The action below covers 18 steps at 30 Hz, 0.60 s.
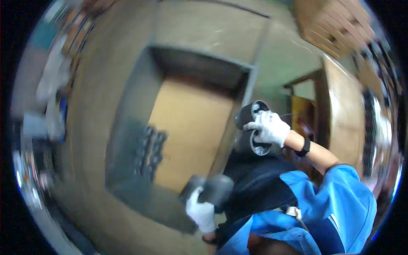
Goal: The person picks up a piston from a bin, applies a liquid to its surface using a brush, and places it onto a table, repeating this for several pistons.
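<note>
- Both hands are seen in white gloves; the left hand (201, 212) is closed around the middle of a dark grey cylindrical piece (209, 190), and the right hand (268, 127) is closed on a second dark cylindrical piece (248, 117) with a pale ring at its end.
- The left-hand piece is held low in the view, just over the near edge of a grey, box-like metal frame (127, 140); its long axis runs roughly left to right, slightly tilted.
- The right-hand piece is held higher and further right, beside the frame's right wall, well apart from the left-hand piece; its open end is turned toward the camera, so the long axis cannot be told exactly.
- Inside the frame a tan panel (191, 127) is seen, and a group of small dark parts (151, 151) lies at its left side.
- The dark parts and the panel lie up and to the left of both hands; the left hand is the nearer one to them.
- A black wristband (304, 146) is worn on the right forearm, and blue sleeves (340, 199) fill the lower right.
- Much of the picture is blurred, so finer detail of the pieces cannot be told.
</note>
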Each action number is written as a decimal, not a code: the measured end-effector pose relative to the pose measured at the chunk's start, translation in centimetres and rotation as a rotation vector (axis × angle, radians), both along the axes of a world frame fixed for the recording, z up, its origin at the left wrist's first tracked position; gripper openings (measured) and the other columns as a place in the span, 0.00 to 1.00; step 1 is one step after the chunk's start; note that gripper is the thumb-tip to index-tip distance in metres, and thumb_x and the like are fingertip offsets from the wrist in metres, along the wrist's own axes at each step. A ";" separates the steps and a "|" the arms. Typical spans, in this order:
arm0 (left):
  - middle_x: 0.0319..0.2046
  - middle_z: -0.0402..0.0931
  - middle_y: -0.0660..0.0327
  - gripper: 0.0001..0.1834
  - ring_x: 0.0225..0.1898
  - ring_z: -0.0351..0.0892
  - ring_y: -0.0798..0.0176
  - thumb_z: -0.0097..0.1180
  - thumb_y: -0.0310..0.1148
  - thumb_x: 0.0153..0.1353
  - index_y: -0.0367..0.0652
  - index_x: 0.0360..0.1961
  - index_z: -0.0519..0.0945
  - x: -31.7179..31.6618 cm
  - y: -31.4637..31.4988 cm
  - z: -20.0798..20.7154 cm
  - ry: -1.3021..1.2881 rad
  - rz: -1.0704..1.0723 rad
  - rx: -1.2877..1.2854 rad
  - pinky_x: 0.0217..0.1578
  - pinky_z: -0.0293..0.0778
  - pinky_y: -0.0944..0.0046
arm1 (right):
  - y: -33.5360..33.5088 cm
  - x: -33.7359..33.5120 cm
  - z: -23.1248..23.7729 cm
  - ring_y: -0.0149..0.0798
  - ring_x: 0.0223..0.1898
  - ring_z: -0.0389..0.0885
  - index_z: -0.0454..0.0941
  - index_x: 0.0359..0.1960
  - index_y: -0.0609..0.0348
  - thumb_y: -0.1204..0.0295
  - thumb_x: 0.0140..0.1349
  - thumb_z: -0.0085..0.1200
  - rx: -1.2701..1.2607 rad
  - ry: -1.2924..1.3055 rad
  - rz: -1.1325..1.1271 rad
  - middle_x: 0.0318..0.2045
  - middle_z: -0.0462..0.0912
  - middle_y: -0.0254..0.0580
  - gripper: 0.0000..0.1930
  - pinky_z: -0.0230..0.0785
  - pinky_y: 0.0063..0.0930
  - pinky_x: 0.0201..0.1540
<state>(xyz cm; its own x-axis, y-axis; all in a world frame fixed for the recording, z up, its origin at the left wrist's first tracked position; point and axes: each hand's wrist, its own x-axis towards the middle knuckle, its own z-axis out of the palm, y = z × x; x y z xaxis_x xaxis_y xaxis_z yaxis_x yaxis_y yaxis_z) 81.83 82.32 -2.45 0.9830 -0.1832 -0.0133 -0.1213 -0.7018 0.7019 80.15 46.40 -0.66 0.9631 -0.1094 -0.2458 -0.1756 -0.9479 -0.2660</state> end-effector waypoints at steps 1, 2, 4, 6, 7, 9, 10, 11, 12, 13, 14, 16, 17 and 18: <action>0.35 0.85 0.50 0.16 0.39 0.84 0.50 0.69 0.31 0.47 0.41 0.39 0.86 -0.1 -0.9 -0.2 0.011 -0.036 0.094 0.44 0.78 0.57 | -1.2 -2.5 0.7 0.51 0.35 0.83 0.84 0.47 0.38 0.62 0.50 0.59 -0.048 -0.012 -0.055 0.36 0.83 0.47 0.19 0.78 0.44 0.39; 0.33 0.84 0.52 0.14 0.36 0.83 0.49 0.67 0.29 0.45 0.41 0.36 0.86 -0.2 -2.7 0.5 -0.029 -0.093 0.101 0.41 0.78 0.57 | -2.5 -4.8 1.5 0.51 0.36 0.83 0.84 0.48 0.37 0.62 0.50 0.59 -0.041 -0.004 -0.152 0.36 0.84 0.49 0.20 0.78 0.44 0.40; 0.28 0.81 0.54 0.11 0.31 0.81 0.50 0.65 0.28 0.42 0.43 0.31 0.85 0.9 -4.2 4.7 -0.184 -0.377 0.111 0.34 0.76 0.57 | -2.9 -9.7 3.5 0.50 0.37 0.84 0.83 0.49 0.37 0.62 0.49 0.60 -0.024 -0.002 -0.366 0.37 0.84 0.50 0.21 0.78 0.44 0.41; 0.24 0.77 0.57 0.09 0.25 0.77 0.54 0.65 0.30 0.43 0.47 0.29 0.83 1.8 -5.2 3.2 -0.341 -0.719 0.039 0.26 0.72 0.59 | -4.2 -14.4 4.1 0.51 0.40 0.85 0.83 0.51 0.37 0.62 0.48 0.60 0.057 0.049 -0.598 0.36 0.85 0.51 0.23 0.78 0.44 0.43; 0.24 0.77 0.59 0.07 0.23 0.77 0.55 0.65 0.32 0.45 0.47 0.28 0.82 0.3 -6.8 4.7 0.009 -0.620 -0.062 0.25 0.72 0.59 | -4.8 -16.6 4.0 0.52 0.42 0.85 0.82 0.52 0.37 0.61 0.47 0.60 0.100 0.096 -0.702 0.38 0.85 0.51 0.25 0.77 0.43 0.46; 0.27 0.79 0.57 0.10 0.27 0.78 0.53 0.66 0.34 0.46 0.47 0.31 0.83 1.3 -9.2 2.3 -0.041 -0.702 0.043 0.30 0.73 0.58 | -7.8 -21.5 3.8 0.51 0.42 0.85 0.82 0.52 0.37 0.61 0.45 0.60 0.067 0.010 -0.911 0.38 0.85 0.51 0.27 0.77 0.43 0.48; 0.31 0.81 0.55 0.12 0.31 0.80 0.51 0.67 0.36 0.47 0.46 0.34 0.84 1.6 -9.4 -0.4 -0.075 -0.712 0.158 0.35 0.75 0.56 | -8.9 -24.2 2.9 0.51 0.42 0.84 0.82 0.52 0.36 0.62 0.45 0.60 0.045 -0.010 -1.034 0.39 0.85 0.50 0.26 0.76 0.43 0.49; 0.34 0.83 0.53 0.15 0.35 0.81 0.49 0.68 0.37 0.47 0.46 0.37 0.85 2.2 -9.3 2.6 -0.086 -0.720 0.309 0.39 0.76 0.55 | -9.7 -26.9 5.6 0.50 0.43 0.84 0.82 0.50 0.36 0.62 0.45 0.59 0.051 -0.027 -1.118 0.39 0.86 0.49 0.25 0.76 0.43 0.49; 0.37 0.85 0.51 0.18 0.39 0.83 0.47 0.68 0.39 0.48 0.46 0.40 0.86 2.6 -11.1 3.2 -0.137 -0.708 0.428 0.44 0.77 0.54 | -10.8 -29.0 5.8 0.50 0.44 0.84 0.82 0.50 0.36 0.62 0.46 0.59 0.006 -0.063 -1.179 0.40 0.86 0.48 0.24 0.76 0.42 0.49; 0.37 0.85 0.51 0.18 0.39 0.83 0.47 0.68 0.39 0.48 0.46 0.40 0.86 2.6 -13.0 4.0 -0.167 -0.738 0.436 0.44 0.77 0.54 | -12.1 -30.9 6.2 0.50 0.44 0.84 0.82 0.50 0.35 0.62 0.46 0.59 -0.040 -0.099 -1.239 0.40 0.86 0.47 0.24 0.76 0.42 0.49; 0.34 0.83 0.53 0.14 0.34 0.81 0.50 0.65 0.37 0.50 0.42 0.37 0.85 1.9 -16.2 5.7 -0.196 -0.834 0.308 0.39 0.76 0.55 | -13.7 -32.9 6.6 0.50 0.44 0.84 0.82 0.49 0.35 0.63 0.46 0.58 -0.016 -0.060 -1.333 0.41 0.85 0.46 0.23 0.76 0.42 0.49; 0.31 0.82 0.52 0.15 0.31 0.80 0.49 0.61 0.34 0.50 0.38 0.37 0.85 0.2 -24.1 8.6 -0.144 -1.002 0.135 0.38 0.76 0.55 | -17.2 -37.0 6.4 0.50 0.45 0.83 0.82 0.49 0.33 0.63 0.47 0.58 -0.019 -0.003 -1.495 0.41 0.85 0.47 0.23 0.77 0.42 0.49; 0.31 0.82 0.52 0.15 0.31 0.80 0.49 0.61 0.34 0.50 0.38 0.37 0.85 -0.6 -27.1 8.3 -0.157 -1.032 0.144 0.38 0.76 0.55 | -18.9 -39.5 5.6 0.51 0.45 0.83 0.83 0.50 0.33 0.63 0.47 0.58 -0.049 -0.019 -1.551 0.42 0.85 0.48 0.24 0.77 0.43 0.49; 0.34 0.83 0.51 0.15 0.36 0.81 0.47 0.63 0.34 0.49 0.41 0.38 0.86 -1.4 -30.0 7.5 -0.166 -1.049 0.277 0.42 0.77 0.54 | -20.5 -42.0 5.0 0.51 0.45 0.83 0.82 0.51 0.34 0.64 0.47 0.58 -0.069 -0.009 -1.591 0.42 0.85 0.48 0.24 0.76 0.43 0.49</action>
